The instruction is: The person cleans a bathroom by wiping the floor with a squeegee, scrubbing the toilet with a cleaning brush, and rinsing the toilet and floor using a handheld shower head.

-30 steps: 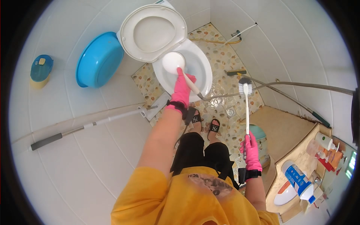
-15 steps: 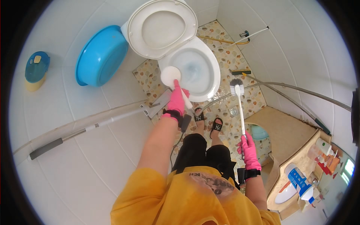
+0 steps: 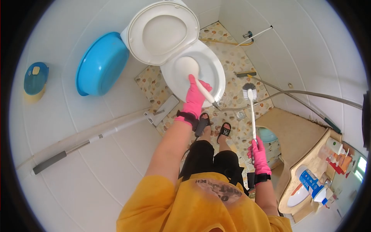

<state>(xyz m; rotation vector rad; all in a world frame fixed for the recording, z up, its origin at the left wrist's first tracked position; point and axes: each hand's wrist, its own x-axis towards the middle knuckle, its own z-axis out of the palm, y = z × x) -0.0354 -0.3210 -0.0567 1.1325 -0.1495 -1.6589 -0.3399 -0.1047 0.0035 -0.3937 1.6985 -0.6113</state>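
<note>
A white shower head (image 3: 187,67) is gripped in my left hand (image 3: 195,96), which wears a pink glove. Its round disc hangs over the toilet bowl (image 3: 218,71) and covers part of the opening. From the handle's end a grey hose (image 3: 309,93) runs off to the right. My right hand (image 3: 258,154), also gloved in pink, closes around the handle of a white toilet brush (image 3: 253,116). The brush's dark and white bristles point away from me, above the pebble-patterned floor to the right of the toilet. The toilet lid (image 3: 164,33) is raised.
A blue basin (image 3: 103,65) leans at the left wall. A mop (image 3: 65,152) lies along that wall, and a squeegee (image 3: 247,74) rests on the floor at right. The washstand (image 3: 297,131) on the right bears a blue-and-white bottle (image 3: 311,183) and other bottles.
My left hand has moved the shower head right, from the bowl's left rim to over its opening. My right hand still holds the brush, shifted slightly in view.
</note>
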